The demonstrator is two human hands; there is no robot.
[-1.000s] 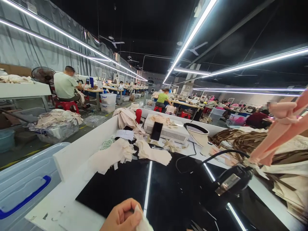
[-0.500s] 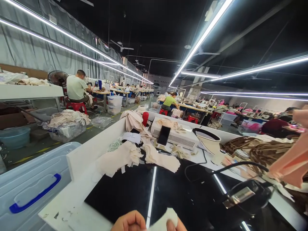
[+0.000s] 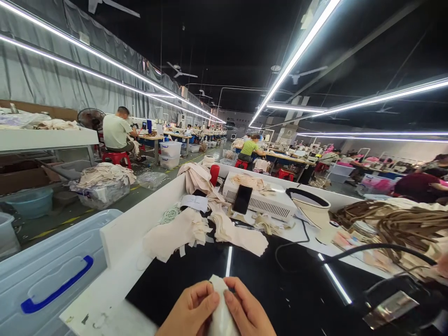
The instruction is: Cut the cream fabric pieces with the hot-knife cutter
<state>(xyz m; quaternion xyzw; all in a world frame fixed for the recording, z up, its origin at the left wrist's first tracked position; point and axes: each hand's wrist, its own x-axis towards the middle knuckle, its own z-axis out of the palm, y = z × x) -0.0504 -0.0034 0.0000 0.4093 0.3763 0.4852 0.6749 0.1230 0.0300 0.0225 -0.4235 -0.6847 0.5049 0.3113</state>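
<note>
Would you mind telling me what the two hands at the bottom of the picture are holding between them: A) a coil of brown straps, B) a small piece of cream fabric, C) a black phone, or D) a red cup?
B: the left hand and the right hand pinch a small piece of cream fabric between their fingertips, above the black table surface.

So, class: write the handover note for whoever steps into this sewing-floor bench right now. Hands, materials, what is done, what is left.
Left hand and right hand both pinch one small cream fabric piece over the black worktop.
More cream pieces lie heaped ahead, beside a phone leaning on a white box.
Done: one piece picked up.
Left: the heap looks unworked.
</note>
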